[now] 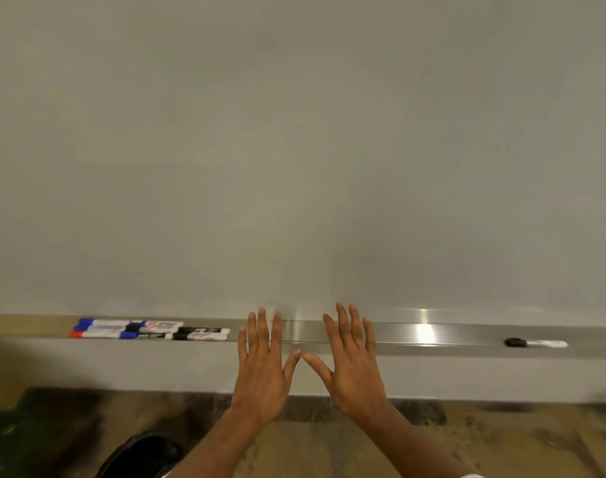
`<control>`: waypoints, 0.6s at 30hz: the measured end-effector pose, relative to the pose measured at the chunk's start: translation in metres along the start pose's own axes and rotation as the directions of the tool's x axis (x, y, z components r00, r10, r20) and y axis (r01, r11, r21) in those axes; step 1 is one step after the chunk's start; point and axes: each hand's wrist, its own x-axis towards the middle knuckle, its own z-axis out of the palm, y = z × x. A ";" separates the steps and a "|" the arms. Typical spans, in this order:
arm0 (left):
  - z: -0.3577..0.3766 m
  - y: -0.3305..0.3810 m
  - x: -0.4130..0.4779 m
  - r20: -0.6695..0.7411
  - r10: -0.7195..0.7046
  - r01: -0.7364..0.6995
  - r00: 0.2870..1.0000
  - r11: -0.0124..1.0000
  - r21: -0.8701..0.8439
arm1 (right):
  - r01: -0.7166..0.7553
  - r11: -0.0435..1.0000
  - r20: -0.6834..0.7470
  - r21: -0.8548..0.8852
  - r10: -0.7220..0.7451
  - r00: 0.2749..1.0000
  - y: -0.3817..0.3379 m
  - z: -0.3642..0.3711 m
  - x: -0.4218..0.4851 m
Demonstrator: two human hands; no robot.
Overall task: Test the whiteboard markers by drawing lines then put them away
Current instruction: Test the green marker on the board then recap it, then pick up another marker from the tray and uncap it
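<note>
A blank whiteboard [294, 150] fills most of the view, with a metal tray [432, 334] along its lower edge. Several capped markers [150, 330] with blue, red and black caps lie in two rows at the tray's left end. One more marker with a black cap [536, 343] lies alone at the right end. My left hand [262, 363] and my right hand [351, 363] are spread flat side by side in front of the tray's middle, fingers straight, thumb tips nearly touching. Neither hand holds anything.
Below the tray runs a grey wall strip, then a dark baseboard and a brown mottled floor [329, 443]. A dark shoe [139, 453] shows at the bottom left, next to a dark green object [5, 439] in the corner.
</note>
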 end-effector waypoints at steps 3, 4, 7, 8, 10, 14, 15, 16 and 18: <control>0.013 0.038 0.014 0.021 0.040 -0.040 0.999 0.999 0.008 | -0.075 0.997 -0.025 -0.020 0.074 0.997 0.042 -0.010 -0.012; 0.018 0.050 0.018 0.028 0.054 -0.054 0.998 0.999 0.005 | -0.100 0.995 -0.031 -0.027 0.099 0.995 0.055 -0.013 -0.015; 0.031 0.088 0.031 0.062 0.107 -0.107 0.992 0.994 0.002 | -0.169 0.984 -0.049 -0.061 0.166 0.985 0.099 -0.022 -0.028; 0.036 0.101 0.035 0.073 0.125 -0.125 0.990 0.992 -0.003 | -0.196 0.978 -0.057 -0.074 0.192 0.980 0.113 -0.025 -0.032; 0.045 0.127 0.042 0.104 0.153 -0.152 0.983 0.988 -0.016 | -0.251 0.963 -0.077 -0.101 0.244 0.967 0.143 -0.031 -0.040; 0.063 0.178 0.053 0.152 0.217 -0.214 0.964 0.976 -0.033 | -0.352 0.927 -0.103 -0.131 0.340 0.935 0.200 -0.039 -0.056; 0.066 0.191 0.055 0.148 0.234 -0.231 0.961 0.972 -0.042 | -0.378 0.916 -0.104 -0.137 0.366 0.925 0.214 -0.041 -0.060; 0.069 0.203 0.057 0.142 0.249 -0.245 0.958 0.968 -0.049 | -0.404 0.904 -0.107 -0.139 0.392 0.914 0.228 -0.042 -0.064; 0.075 0.225 0.063 0.146 0.277 -0.270 0.950 0.961 -0.061 | -0.454 0.880 -0.113 -0.142 0.441 0.890 0.255 -0.044 -0.071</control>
